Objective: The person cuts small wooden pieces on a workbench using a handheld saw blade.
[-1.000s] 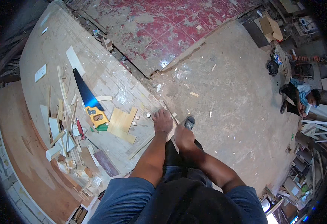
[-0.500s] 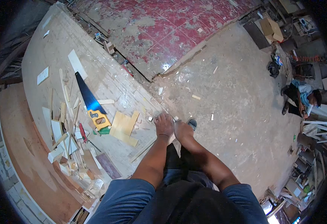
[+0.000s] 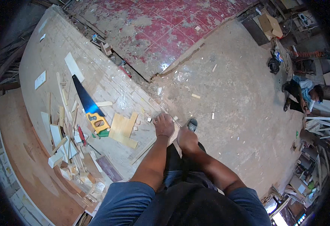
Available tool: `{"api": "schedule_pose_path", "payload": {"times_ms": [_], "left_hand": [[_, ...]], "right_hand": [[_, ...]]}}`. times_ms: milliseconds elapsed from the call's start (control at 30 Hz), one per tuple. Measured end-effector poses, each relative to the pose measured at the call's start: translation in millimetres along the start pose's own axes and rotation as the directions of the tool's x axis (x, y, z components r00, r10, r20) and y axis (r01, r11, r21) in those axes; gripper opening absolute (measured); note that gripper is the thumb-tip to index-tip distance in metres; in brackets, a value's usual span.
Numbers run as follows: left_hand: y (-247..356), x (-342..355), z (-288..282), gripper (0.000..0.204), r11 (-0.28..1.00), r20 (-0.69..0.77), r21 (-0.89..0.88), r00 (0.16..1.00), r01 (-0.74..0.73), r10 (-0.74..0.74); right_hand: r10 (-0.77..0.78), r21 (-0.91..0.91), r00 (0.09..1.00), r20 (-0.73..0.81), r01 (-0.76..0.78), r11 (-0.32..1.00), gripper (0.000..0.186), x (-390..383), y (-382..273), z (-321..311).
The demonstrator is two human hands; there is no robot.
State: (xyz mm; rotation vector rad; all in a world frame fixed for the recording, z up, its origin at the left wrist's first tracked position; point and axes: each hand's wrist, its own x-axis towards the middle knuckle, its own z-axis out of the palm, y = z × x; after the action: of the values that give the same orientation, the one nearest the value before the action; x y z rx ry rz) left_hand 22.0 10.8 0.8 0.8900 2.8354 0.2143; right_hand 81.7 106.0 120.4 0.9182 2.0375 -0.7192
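My left hand lies palm down at the edge of the wooden work table, its fingers stretched out over the top. A pale piece of wood shows between my two hands. Just past the table edge, my right hand is closed in a fist; what it grips is hidden. A small pale block sits left of my left fingers. Farther left lie a flat yellowish wood piece with a notched outline and a handsaw with a yellow handle, both out of my hands.
Offcuts and strips are heaped at the table's left, with a red-handled tool beside them. My sandalled foot stands on the concrete floor, which is littered with wood chips. Another person sits at the far right.
My right hand has pulled back toward my body and slightly right, away from my left hand. My left hand stays at the table edge. The view has shifted slightly.
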Motion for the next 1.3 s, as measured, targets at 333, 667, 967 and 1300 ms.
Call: {"api": "schedule_pose_path", "payload": {"times_ms": [333, 667, 967, 1300], "left_hand": [[-1.0, -0.1, -7.3, 0.024, 0.999, -0.052, -0.020, 0.998, -0.040, 0.039], [-7.2, -5.2, 2.0, 0.029, 1.000, -0.030, -0.008, 0.999, -0.023, 0.023], [-8.2, -3.6, 3.1, 0.027, 0.999, -0.016, 0.040, 1.000, -0.019, 0.020], [-4.4, -2.9, 2.2, 0.025, 1.000, 0.029, 0.019, 1.000, 0.008, -0.009]], "right_hand": [[0.041, 0.038, 0.995, -0.090, -0.038, 0.999, 0.029, -15.1, 2.9, 7.8], [-0.012, 0.002, 0.993, -0.119, 0.013, 1.000, 0.021, -24.9, -6.4, 4.3], [-0.078, -0.014, 0.989, -0.128, 0.077, 0.997, 0.022, -15.4, -10.3, -1.6], [-0.058, -0.087, 0.994, -0.090, 0.050, 0.995, 0.025, -5.1, -8.4, 10.7]]}}
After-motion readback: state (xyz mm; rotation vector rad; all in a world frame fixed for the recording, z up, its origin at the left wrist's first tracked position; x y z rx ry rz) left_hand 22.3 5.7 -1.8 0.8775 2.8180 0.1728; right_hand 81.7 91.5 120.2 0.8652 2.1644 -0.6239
